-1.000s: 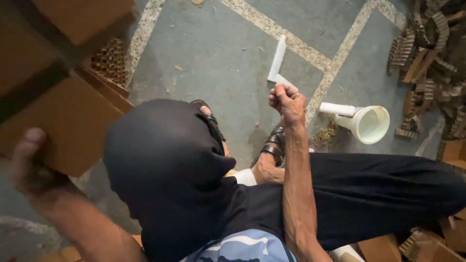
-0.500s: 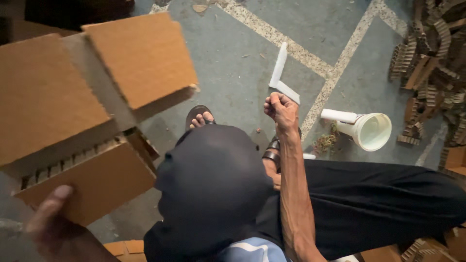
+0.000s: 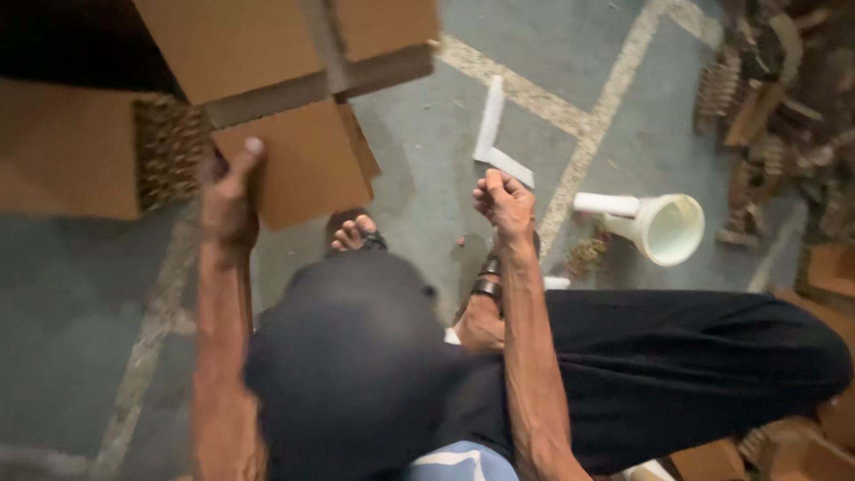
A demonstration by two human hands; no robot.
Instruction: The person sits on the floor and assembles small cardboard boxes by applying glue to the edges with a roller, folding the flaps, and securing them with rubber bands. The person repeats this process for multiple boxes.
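My left hand grips the lower flap of a large brown cardboard box that is lifted off the floor at the upper left. Rows of small brown pieces show in its open side. My right hand is closed on the end of a white strip bent into an angle, held up over the grey floor. Below both arms sits a rounded black cloth shape, and my black trouser leg stretches to the right. My sandalled feet rest on the floor between the hands.
A white plastic funnel lies on its side on the floor right of my right hand. Heaps of small brown wooden pieces fill the upper right. More cardboard lies at the right edge. Pale lines cross the concrete floor.
The cardboard box has swung up and to the right across the view. My left hand has risen with it from the lower left. My right hand keeps the white strip in about the same place.
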